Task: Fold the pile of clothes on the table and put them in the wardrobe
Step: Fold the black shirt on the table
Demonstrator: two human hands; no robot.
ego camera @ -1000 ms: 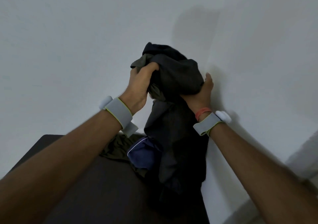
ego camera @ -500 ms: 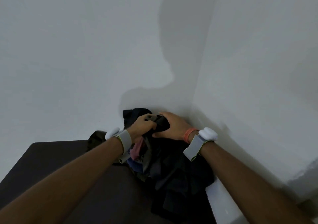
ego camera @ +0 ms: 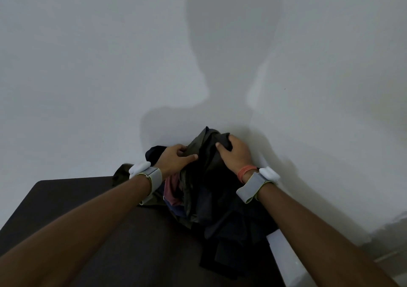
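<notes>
My left hand [ego camera: 176, 160] and right hand [ego camera: 236, 154] gripped the dark garment [ego camera: 208, 145], lowered back onto the pile [ego camera: 231, 216]; folding unstarted.

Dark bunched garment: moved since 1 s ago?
Yes, downward. The dark bunched garment was held high above the dark table; now left hand and right hand grip it low on the clothes pile.

No letters, numbers, brand marks or signs can be read anywhere. The pile of clothes [ego camera: 220, 209] shows no legible label or print. The two grey wristbands [ego camera: 251, 186] look plain. The dark table [ego camera: 66, 198] and the white wall [ego camera: 88, 66] carry no writing.
</notes>
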